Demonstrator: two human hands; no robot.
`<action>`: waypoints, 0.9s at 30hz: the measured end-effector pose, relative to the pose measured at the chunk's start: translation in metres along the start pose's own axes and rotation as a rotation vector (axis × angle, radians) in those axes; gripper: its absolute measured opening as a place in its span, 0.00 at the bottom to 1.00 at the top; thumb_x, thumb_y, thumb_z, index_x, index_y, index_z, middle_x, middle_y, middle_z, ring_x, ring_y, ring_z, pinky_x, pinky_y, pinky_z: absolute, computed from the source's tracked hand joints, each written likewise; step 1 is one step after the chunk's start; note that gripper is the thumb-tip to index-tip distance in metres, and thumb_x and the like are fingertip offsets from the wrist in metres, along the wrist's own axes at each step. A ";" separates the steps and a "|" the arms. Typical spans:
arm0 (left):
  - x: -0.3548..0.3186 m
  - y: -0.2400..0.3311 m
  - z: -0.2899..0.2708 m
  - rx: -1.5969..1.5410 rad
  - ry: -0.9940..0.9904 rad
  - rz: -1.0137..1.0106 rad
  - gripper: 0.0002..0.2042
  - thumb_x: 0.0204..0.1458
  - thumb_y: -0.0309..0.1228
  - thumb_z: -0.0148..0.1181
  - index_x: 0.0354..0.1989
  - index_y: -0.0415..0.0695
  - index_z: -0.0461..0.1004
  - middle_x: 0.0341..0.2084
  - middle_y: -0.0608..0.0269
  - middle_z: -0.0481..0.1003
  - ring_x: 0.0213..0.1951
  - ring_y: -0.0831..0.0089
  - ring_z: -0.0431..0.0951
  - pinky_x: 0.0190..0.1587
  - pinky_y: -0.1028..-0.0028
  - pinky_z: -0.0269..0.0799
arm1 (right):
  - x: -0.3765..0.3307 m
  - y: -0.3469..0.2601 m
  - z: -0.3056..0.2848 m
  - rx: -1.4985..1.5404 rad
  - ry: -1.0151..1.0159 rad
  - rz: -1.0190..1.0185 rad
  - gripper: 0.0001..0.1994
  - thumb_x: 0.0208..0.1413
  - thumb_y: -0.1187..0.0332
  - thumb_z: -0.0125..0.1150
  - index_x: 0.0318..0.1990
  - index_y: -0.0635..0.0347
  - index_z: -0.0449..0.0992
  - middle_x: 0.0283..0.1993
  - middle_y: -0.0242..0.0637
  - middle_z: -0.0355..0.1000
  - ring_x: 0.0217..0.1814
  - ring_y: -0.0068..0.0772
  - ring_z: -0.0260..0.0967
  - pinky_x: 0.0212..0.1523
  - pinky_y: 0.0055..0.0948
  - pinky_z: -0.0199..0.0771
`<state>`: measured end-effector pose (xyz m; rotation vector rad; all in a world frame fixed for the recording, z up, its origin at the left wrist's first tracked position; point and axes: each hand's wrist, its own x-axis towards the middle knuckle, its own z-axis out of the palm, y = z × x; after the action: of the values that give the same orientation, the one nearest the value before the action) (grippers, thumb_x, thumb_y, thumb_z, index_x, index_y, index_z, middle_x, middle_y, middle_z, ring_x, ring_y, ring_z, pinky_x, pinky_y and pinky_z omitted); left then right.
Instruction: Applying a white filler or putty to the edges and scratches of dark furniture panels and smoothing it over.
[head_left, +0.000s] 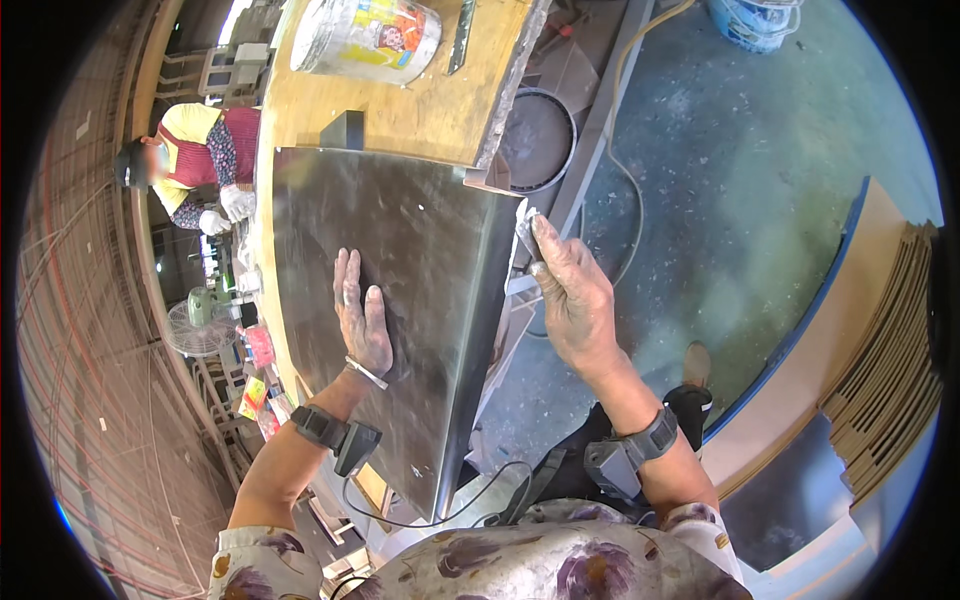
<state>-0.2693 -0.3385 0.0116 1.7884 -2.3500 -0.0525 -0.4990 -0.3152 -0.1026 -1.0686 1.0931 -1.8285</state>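
A large grey metal sheet (420,250) lies on a wooden workbench (410,110), its right edge hanging past the bench. My left hand (360,320) rests flat on the sheet, fingers together and pointing away from me, holding nothing. My right hand (570,295) is at the sheet's right edge, fingers closed on a small white rag or pad (526,228) pressed against the upper right corner of the sheet. Both wrists carry dark strapped devices.
A white bucket (365,38) with a coloured label lies on the bench beyond the sheet. Another person (195,165) in gloves works at the left. A round dark tub (535,135) and a hose (625,150) lie on the concrete floor; stacked boards (885,370) stand at right.
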 end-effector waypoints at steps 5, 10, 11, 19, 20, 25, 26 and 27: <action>0.000 -0.002 -0.002 -0.001 0.001 0.008 0.22 0.56 0.31 0.37 0.59 0.36 0.53 0.59 0.46 0.50 0.61 0.54 0.50 0.61 0.64 0.44 | -0.001 -0.017 -0.017 -0.111 -0.035 0.146 0.21 0.48 0.80 0.55 0.53 0.58 0.67 0.28 0.43 0.67 0.27 0.34 0.65 0.32 0.28 0.67; -0.001 -0.004 -0.004 0.012 0.001 -0.001 0.22 0.55 0.31 0.37 0.58 0.36 0.53 0.59 0.46 0.51 0.61 0.54 0.50 0.61 0.63 0.44 | 0.038 -0.049 -0.038 -0.050 -0.144 0.284 0.18 0.51 0.77 0.52 0.52 0.60 0.67 0.32 0.47 0.70 0.30 0.40 0.68 0.34 0.31 0.68; 0.000 -0.003 -0.003 0.006 0.002 0.001 0.22 0.55 0.31 0.37 0.58 0.36 0.53 0.59 0.46 0.51 0.61 0.54 0.50 0.61 0.63 0.44 | 0.040 -0.050 -0.039 -0.073 -0.188 0.267 0.18 0.51 0.77 0.52 0.51 0.60 0.67 0.31 0.47 0.70 0.30 0.40 0.67 0.35 0.31 0.68; 0.000 -0.001 -0.003 0.019 -0.001 0.008 0.22 0.56 0.31 0.36 0.58 0.36 0.53 0.59 0.46 0.50 0.61 0.54 0.50 0.61 0.63 0.44 | 0.042 -0.049 -0.035 -0.091 -0.247 0.255 0.18 0.50 0.77 0.53 0.51 0.60 0.68 0.26 0.46 0.66 0.26 0.41 0.64 0.32 0.34 0.66; 0.001 -0.001 -0.002 0.020 -0.003 0.005 0.22 0.56 0.31 0.36 0.58 0.36 0.53 0.59 0.46 0.50 0.61 0.54 0.50 0.61 0.63 0.44 | 0.042 -0.048 -0.034 -0.104 -0.259 0.250 0.19 0.50 0.77 0.53 0.51 0.60 0.67 0.25 0.46 0.65 0.25 0.42 0.63 0.31 0.35 0.65; 0.001 0.001 -0.002 0.052 -0.005 0.024 0.22 0.56 0.31 0.36 0.59 0.37 0.52 0.60 0.47 0.50 0.61 0.54 0.50 0.61 0.63 0.44 | 0.038 -0.052 -0.033 -0.179 -0.313 0.284 0.20 0.49 0.82 0.51 0.51 0.59 0.68 0.38 0.45 0.72 0.35 0.32 0.69 0.40 0.26 0.67; 0.001 0.001 -0.003 0.053 -0.007 0.022 0.22 0.56 0.31 0.36 0.59 0.37 0.52 0.60 0.47 0.50 0.61 0.54 0.50 0.61 0.63 0.44 | 0.038 -0.054 -0.032 -0.180 -0.334 0.319 0.20 0.49 0.82 0.52 0.52 0.58 0.68 0.34 0.44 0.70 0.32 0.31 0.67 0.38 0.27 0.67; 0.000 0.001 -0.003 0.059 -0.008 0.013 0.22 0.56 0.32 0.36 0.59 0.37 0.52 0.60 0.47 0.49 0.61 0.55 0.49 0.61 0.63 0.43 | 0.036 -0.055 -0.032 -0.180 -0.356 0.355 0.21 0.49 0.82 0.52 0.52 0.57 0.68 0.29 0.43 0.69 0.28 0.31 0.64 0.36 0.27 0.67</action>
<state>-0.2698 -0.3385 0.0145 1.8024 -2.3928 0.0109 -0.5511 -0.3179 -0.0513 -1.1631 1.1566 -1.2265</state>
